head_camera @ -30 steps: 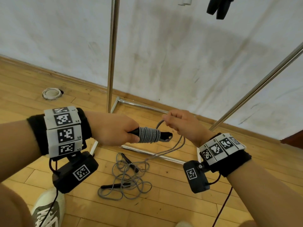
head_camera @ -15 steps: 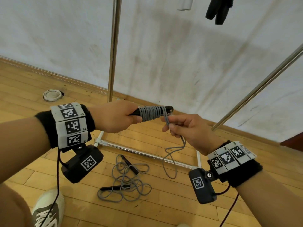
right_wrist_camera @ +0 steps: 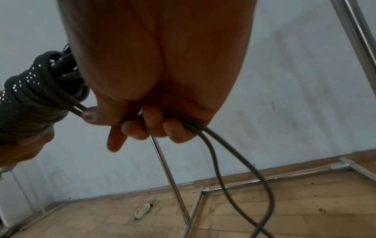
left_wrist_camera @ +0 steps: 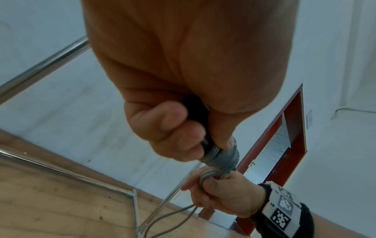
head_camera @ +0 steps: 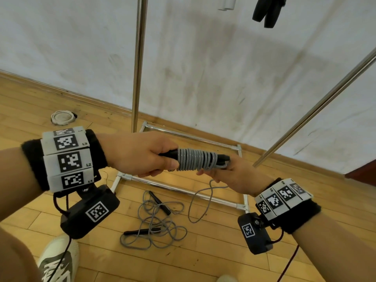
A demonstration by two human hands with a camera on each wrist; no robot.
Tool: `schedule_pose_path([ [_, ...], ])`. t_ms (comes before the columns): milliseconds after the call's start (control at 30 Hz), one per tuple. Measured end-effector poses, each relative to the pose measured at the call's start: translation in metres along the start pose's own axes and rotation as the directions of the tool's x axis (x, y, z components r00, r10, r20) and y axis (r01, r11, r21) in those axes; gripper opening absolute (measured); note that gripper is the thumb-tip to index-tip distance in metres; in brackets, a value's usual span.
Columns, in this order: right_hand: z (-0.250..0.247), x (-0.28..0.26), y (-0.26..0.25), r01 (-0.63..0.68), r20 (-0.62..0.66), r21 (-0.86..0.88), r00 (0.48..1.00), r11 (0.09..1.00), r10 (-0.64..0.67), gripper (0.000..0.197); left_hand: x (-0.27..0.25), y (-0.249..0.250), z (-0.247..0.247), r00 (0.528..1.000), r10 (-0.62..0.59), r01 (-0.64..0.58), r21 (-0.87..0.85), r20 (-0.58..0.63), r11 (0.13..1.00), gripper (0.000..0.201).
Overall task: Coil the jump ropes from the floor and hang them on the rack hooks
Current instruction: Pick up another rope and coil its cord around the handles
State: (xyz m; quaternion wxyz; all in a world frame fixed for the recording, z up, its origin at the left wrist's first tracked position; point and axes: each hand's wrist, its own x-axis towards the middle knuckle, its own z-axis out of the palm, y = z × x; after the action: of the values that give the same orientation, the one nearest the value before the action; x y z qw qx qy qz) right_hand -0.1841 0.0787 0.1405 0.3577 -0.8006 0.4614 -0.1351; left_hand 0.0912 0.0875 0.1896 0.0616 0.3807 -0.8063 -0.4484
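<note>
Grey braided cord (head_camera: 195,160) now lies in a tight stack of turns around the paired black handles (head_camera: 169,154) that the left hand (head_camera: 140,154) grips, fingers curled hard round the handle ends. Compared with a second ago, the wraps reach further toward the handle tips, and the slack that trailed to the floor has shortened to one hanging loop (head_camera: 200,202). The right hand (head_camera: 234,176) has swung from above the bundle to below its tip, its fingers (right_wrist_camera: 150,127) clamped on the doubled cord right at the last turn. By my reading, winding is nearly finished and only securing the tail and hanging remain.

Counting: one rope in hand, one loose grey rope with black handles (head_camera: 154,222) tangled on the wooden floor (head_camera: 203,259), and one dark bundle (head_camera: 266,11) already hanging from the chrome rack (head_camera: 139,64) above. So three ropes show, two hands, one rack.
</note>
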Motion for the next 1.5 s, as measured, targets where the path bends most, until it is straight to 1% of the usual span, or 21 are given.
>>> schedule_pose_path([
  [67,0.002,0.002,0.002,0.023,0.001,-0.081,1.000,0.996,-0.023,0.031,0.001,0.000,0.002,0.999,-0.014,0.014,0.009,0.033,1.000,0.016],
  [133,0.002,0.004,0.005,0.098,0.023,-0.167,0.995,0.981,-0.096,0.040,0.002,0.000,0.005,0.997,-0.024,0.021,0.047,0.069,0.999,0.018],
  [167,0.002,0.004,0.005,0.130,0.036,-0.226,0.992,0.965,-0.125,0.038,0.002,0.000,0.006,0.996,-0.028,0.022,0.067,0.088,0.998,0.019],
  [200,0.001,0.005,0.005,0.130,0.040,-0.281,0.991,0.951,-0.124,0.030,0.002,-0.001,0.007,0.994,-0.030,0.021,0.083,0.105,0.996,0.018],
  [233,-0.001,0.005,0.005,0.096,0.038,-0.344,0.995,0.934,-0.088,0.019,0.002,-0.001,0.008,0.993,-0.030,0.019,0.098,0.116,0.995,0.018],
  [267,-0.004,0.006,0.007,0.065,0.036,-0.413,0.998,0.909,-0.055,0.015,0.003,-0.001,0.009,0.992,-0.031,0.018,0.116,0.120,0.993,0.018],
  [333,-0.008,0.007,0.007,0.036,0.021,-0.507,0.999,0.861,-0.029,0.037,0.003,-0.002,0.008,0.993,-0.042,0.026,0.143,0.112,0.989,0.018],
  [367,-0.008,0.008,0.007,0.018,-0.003,-0.496,1.000,0.868,-0.022,0.042,0.004,-0.003,0.008,0.993,-0.054,0.036,0.165,0.105,0.986,0.018],
  [467,-0.009,0.012,0.008,-0.065,-0.109,-0.334,0.994,0.940,0.030,0.039,0.007,-0.008,0.008,0.993,-0.088,0.057,0.314,0.085,0.948,0.020],
  [567,-0.010,0.016,0.002,-0.127,-0.128,-0.129,0.986,0.983,0.111,0.036,0.011,-0.012,0.010,0.992,-0.118,0.084,0.451,0.048,0.888,0.022],
  [667,-0.012,0.018,-0.007,-0.159,-0.186,0.150,0.965,0.976,0.185,0.043,0.016,-0.015,0.011,0.988,-0.155,0.127,0.513,0.010,0.849,0.022],
  [733,-0.013,0.019,-0.012,-0.166,-0.222,0.214,0.951,0.963,0.213,0.043,0.019,-0.017,0.011,0.987,-0.160,0.153,0.522,-0.032,0.839,0.021],
  [800,-0.014,0.019,-0.017,-0.164,-0.221,0.255,0.950,0.953,0.223,0.038,0.022,-0.018,0.011,0.985,-0.148,0.172,0.529,-0.089,0.831,0.021],
  [933,-0.015,0.017,-0.024,-0.129,-0.206,0.421,0.951,0.898,0.233,0.027,0.024,-0.019,0.008,0.969,-0.112,0.211,0.503,-0.221,0.838,0.021],
  [1000,-0.014,0.014,-0.026,-0.087,-0.194,0.466,0.961,0.880,0.197,0.019,0.023,-0.020,0.005,0.955,-0.082,0.217,0.481,-0.285,0.850,0.021],
  [1067,-0.013,0.011,-0.027,-0.034,-0.173,0.546,0.973,0.837,0.153,0.011,0.021,-0.020,0.001,0.937,-0.047,0.205,0.436,-0.346,0.877,0.020],
  [1133,-0.011,0.009,-0.026,0.019,-0.167,0.628,0.980,0.778,0.111,0.016,0.019,-0.019,-0.002,0.917,-0.013,0.182,0.388,-0.399,0.903,0.020],
  [1167,-0.009,0.009,-0.026,0.041,-0.178,0.641,0.979,0.767,0.096,0.019,0.018,-0.018,-0.002,0.910,0.001,0.166,0.366,-0.414,0.916,0.021],
  [1300,-0.001,0.010,-0.026,0.061,-0.199,0.638,0.976,0.768,0.088,0.015,0.016,-0.015,0.000,0.903,0.045,0.068,0.244,-0.428,0.967,0.019],
  [1367,0.003,0.011,-0.025,0.040,-0.172,0.652,0.980,0.757,0.097,0.021,0.015,-0.014,0.000,0.905,0.048,0.031,0.176,-0.424,0.984,0.018],
  [1500,0.006,0.012,-0.020,-0.015,-0.102,0.584,0.991,0.811,0.092,0.032,0.011,-0.012,-0.001,0.923,0.065,-0.028,0.101,-0.379,0.994,0.018],
])
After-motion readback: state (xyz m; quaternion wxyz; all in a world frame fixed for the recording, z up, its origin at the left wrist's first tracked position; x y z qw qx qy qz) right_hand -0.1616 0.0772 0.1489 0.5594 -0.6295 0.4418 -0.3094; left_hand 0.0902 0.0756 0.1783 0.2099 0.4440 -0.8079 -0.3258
